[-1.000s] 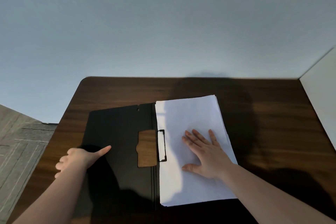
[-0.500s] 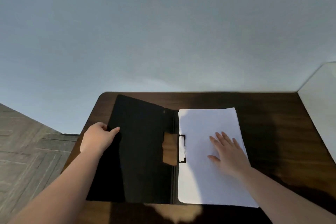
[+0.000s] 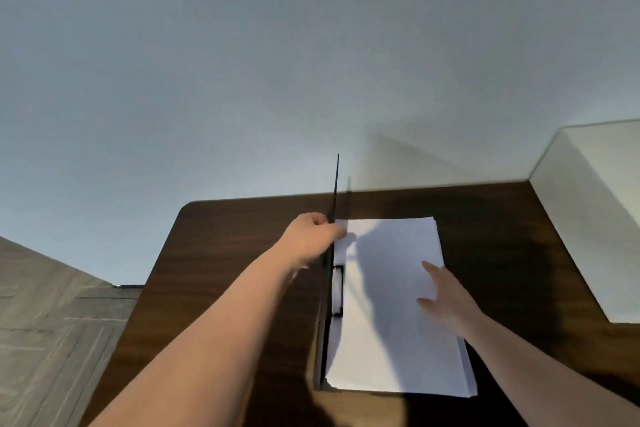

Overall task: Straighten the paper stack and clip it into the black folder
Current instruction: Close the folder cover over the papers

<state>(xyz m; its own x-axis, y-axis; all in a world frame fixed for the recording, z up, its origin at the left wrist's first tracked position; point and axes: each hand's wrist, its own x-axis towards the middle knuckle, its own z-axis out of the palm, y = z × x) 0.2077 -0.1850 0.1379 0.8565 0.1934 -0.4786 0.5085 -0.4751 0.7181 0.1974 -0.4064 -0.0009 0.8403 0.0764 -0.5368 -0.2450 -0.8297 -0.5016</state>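
The left hand (image 3: 313,239) is pinching the far part of the folder cover (image 3: 335,191), which is standing on edge, near vertical, above the spine at the left side of the paper (image 3: 391,305). The right hand (image 3: 446,298) is lying spread and flat, palm down, on the right half of the paper, fingers pointing toward the wall. The paper is lying on the folder's back panel, mostly hidden beneath it, on the table (image 3: 225,253); the clip (image 3: 337,291) is sitting at the left edge of the paper, and whether it is gripping every sheet cannot be told from this view. At the near right corner the sheet edges are showing slightly fanned, so the stack is judged not fully squared. Risks, as judgements: if the cover is brought down while the right hand is resting on the paper, the fingers are likely to be caught or to drag the top sheets sideways when pulled out. If the clip is holding only some sheets, the loose ones are liable to slip toward the near edge. The left hand's grip is a narrow pinch at one end, so the cover is liable to twist or drop, and falling fast it could shift the top sheet. The folder is lying close to the table's near edge, so a push toward the person could tip it off.
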